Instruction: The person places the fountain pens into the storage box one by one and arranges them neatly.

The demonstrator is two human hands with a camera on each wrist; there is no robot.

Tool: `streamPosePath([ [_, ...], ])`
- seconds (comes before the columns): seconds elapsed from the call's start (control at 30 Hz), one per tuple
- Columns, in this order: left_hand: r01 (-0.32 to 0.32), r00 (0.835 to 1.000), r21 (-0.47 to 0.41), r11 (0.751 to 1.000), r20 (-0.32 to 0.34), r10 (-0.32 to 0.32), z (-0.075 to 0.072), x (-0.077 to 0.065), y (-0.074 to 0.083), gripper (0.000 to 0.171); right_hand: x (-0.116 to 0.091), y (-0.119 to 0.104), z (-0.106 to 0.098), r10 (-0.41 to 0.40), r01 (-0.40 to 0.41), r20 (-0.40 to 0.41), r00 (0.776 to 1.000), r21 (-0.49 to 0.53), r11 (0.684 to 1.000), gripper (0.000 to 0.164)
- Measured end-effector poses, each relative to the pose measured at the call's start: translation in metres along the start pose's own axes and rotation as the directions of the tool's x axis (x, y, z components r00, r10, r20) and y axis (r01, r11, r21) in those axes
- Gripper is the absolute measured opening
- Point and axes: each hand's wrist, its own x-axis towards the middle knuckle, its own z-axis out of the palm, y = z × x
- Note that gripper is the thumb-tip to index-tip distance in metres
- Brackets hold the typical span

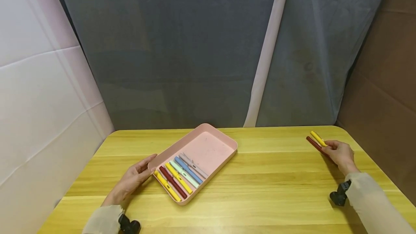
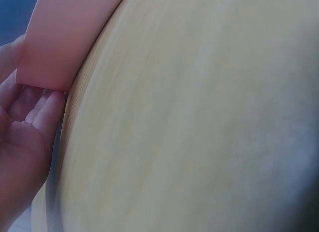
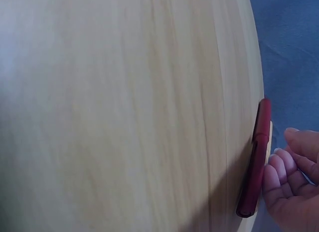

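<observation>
A pink tray lies slanted on the table, with several pens side by side in its near end. A yellow pen, a dark red pen and a blue pen are among them. My left hand grips the tray's left corner; its fingers reach under that corner in the left wrist view. Far off at the right, my right hand has its fingertips at another yellow pen. Beside that one lies another dark red pen, partly hidden by the hand in the head view. Whether the fingers pinch either pen is unclear.
The wooden table spans the space between the hands. A grey curtain hangs behind its far edge. White cloth stands on the left, and a brown panel on the right.
</observation>
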Motion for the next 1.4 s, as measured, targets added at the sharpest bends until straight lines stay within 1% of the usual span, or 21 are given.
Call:
streamPosePath([
  [0.2,-0.006,1.000,-0.017,1.000,0.007,0.006,0.000,0.000,0.000,0.064,0.000,-0.001,0.002,0.008,-0.008,0.009,1.000,-0.006,1.000,0.039],
  [0.37,-0.021,1.000,-0.013,1.000,0.020,0.021,-0.001,0.000,-0.001,0.063,-0.001,-0.001,0.004,-0.018,0.018,0.009,1.000,-0.023,1.000,0.037],
  [0.5,-0.031,0.999,-0.024,0.999,0.025,0.031,-0.001,0.000,-0.002,0.063,-0.001,0.001,0.007,-0.034,0.033,-0.011,0.999,-0.043,0.999,0.035],
  [0.7,0.004,1.000,0.000,1.000,0.000,-0.004,0.000,0.001,0.000,0.063,-0.002,0.000,0.011,0.007,-0.007,-0.016,1.000,-0.046,0.999,0.034],
  [0.8,0.022,1.000,0.013,1.000,-0.010,-0.022,0.000,0.000,0.001,0.063,-0.003,0.000,0.012,0.000,-0.001,-0.012,1.000,-0.055,0.998,0.036],
  [0.97,-0.010,1.000,0.014,1.000,0.007,0.010,-0.001,0.000,0.001,0.062,-0.003,0.000,0.014,-0.019,0.019,0.009,1.000,-0.060,0.998,0.036],
  [1.17,-0.048,0.999,0.017,0.999,0.023,0.048,-0.001,-0.001,0.000,0.062,-0.003,-0.003,0.016,-0.014,0.016,0.043,0.999,-0.042,0.999,0.035],
  [1.3,-0.043,0.999,0.034,0.999,0.019,0.042,-0.001,-0.001,0.000,0.061,-0.004,-0.006,0.016,-0.023,0.026,0.056,0.998,-0.052,0.998,0.036],
  [1.4,-0.031,0.999,0.042,0.999,0.012,0.031,-0.001,0.000,0.000,0.061,-0.003,-0.009,0.016,-0.043,0.049,0.065,0.997,-0.087,0.995,0.035],
])
